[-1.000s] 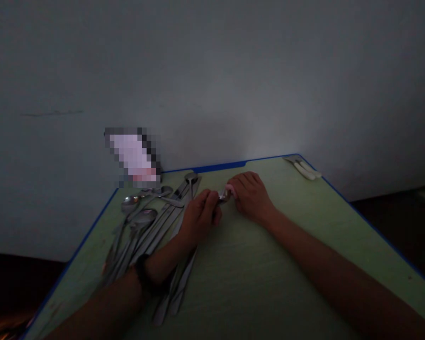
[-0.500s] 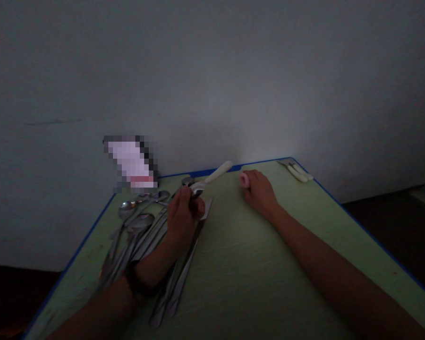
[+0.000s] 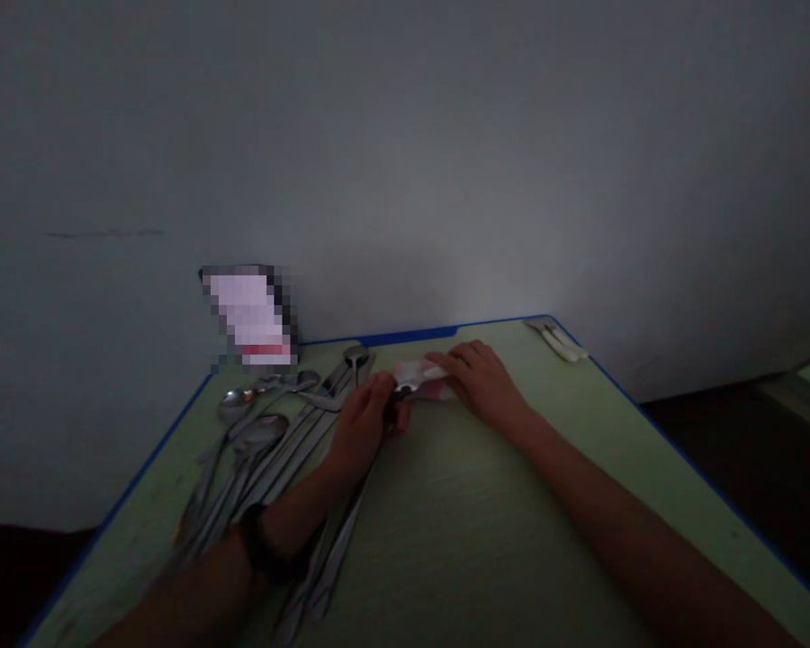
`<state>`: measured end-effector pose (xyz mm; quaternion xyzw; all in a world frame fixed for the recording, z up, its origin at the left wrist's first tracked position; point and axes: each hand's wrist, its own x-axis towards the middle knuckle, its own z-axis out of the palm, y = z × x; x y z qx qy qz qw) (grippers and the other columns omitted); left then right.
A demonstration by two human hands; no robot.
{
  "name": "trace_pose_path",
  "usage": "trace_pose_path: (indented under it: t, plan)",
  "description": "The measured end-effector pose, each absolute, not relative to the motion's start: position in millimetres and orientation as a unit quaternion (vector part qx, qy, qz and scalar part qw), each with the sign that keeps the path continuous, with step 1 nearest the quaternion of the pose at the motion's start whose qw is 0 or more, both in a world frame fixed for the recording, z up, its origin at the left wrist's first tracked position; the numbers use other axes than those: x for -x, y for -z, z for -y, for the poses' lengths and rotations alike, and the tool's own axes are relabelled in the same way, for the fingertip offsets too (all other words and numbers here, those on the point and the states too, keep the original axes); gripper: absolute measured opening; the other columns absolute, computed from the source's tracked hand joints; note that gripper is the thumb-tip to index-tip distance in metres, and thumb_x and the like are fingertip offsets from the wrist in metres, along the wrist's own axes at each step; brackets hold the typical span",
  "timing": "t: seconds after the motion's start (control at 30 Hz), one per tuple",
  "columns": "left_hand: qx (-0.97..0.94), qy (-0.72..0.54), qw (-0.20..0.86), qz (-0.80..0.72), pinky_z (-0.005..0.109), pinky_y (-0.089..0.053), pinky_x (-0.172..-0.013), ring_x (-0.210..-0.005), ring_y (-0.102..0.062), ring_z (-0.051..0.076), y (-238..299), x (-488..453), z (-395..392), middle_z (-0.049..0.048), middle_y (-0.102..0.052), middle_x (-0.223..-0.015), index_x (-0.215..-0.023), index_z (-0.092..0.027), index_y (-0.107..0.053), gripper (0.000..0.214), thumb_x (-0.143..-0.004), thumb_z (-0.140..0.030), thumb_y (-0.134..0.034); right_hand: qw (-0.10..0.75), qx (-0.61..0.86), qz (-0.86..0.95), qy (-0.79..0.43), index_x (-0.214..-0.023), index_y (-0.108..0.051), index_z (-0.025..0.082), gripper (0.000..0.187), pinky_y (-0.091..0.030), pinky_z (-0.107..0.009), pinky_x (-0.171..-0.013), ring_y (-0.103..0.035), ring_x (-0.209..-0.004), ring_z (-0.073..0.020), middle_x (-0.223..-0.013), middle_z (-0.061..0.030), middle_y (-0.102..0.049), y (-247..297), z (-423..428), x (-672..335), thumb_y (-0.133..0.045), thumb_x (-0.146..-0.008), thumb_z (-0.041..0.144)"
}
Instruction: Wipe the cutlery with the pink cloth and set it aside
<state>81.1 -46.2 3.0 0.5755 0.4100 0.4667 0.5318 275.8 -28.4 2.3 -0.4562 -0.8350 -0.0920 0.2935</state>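
Observation:
My left hand [image 3: 364,418], with a dark band at its wrist, grips the metal end of a white-handled piece of cutlery [image 3: 411,385]. Its head is mostly hidden by my fingers, so I cannot tell whether it is a spoon or a fork. A pink and white cloth [image 3: 436,390] lies around and under the pale handle. My right hand [image 3: 482,382] closes over that handle and the cloth, fingers bent down. Under and beside my left forearm lie several long metal knives [image 3: 337,562] and spoons [image 3: 260,434].
Two white-handled utensils [image 3: 559,342], at least one a fork, lie at the table's far right corner. A blurred-out phone-like object [image 3: 249,315] leans on the wall at the back left. The green table [image 3: 513,549] has a blue edge and meets the grey wall [image 3: 405,162].
My left hand has moved slightly right with the cutlery. My right hand has opened out the bunched pink cloth and brought it onto the white handle.

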Motion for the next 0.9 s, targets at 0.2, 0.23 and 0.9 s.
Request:
trace_pose_path:
  t: [0.2, 0.23, 0.9]
  plan:
    - [-0.657, -0.474, 0.427, -0.402, 0.021, -0.039, -0.050, -0.051, -0.048, 0.010, -3, -83, 49, -0.0037, -0.054, -0.059, -0.097, -0.017, -0.052, 0.030, -0.092, -0.041, -0.035, 0.195, 0.633, 0.748, 0.046, -0.133, -0.039, 0.014, 0.042, -0.043, -0.033, -0.079, -0.054, -0.094, -0.0222, -0.107, -0.0138, -0.057, 4, 35, -324, -0.031, -0.094, 0.027]
    - [-0.689, -0.451, 0.396, -0.406, 0.021, -0.040, -0.054, -0.056, -0.051, 0.011, -3, -82, 50, -0.0030, -0.056, -0.062, -0.097, -0.017, -0.053, 0.026, -0.091, -0.037, -0.038, 0.180, 0.677, 0.712, 0.048, -0.135, -0.035, 0.012, 0.044, -0.043, -0.034, -0.077, -0.054, -0.094, -0.0233, -0.108, -0.0156, -0.056, 7, 37, -336, -0.029, -0.094, 0.026]
    - [-0.864, -0.255, 0.229, -0.370, 0.031, -0.046, -0.075, -0.081, -0.058, 0.018, 8, -79, 52, 0.0054, -0.061, -0.093, -0.096, -0.021, -0.057, 0.019, -0.089, -0.028, -0.041, 0.121, 0.764, 0.619, 0.136, -0.124, -0.054, 0.018, 0.039, -0.041, -0.034, -0.078, -0.056, -0.089, -0.0233, -0.106, -0.0158, -0.055, 20, 40, -396, -0.036, -0.089, 0.021]
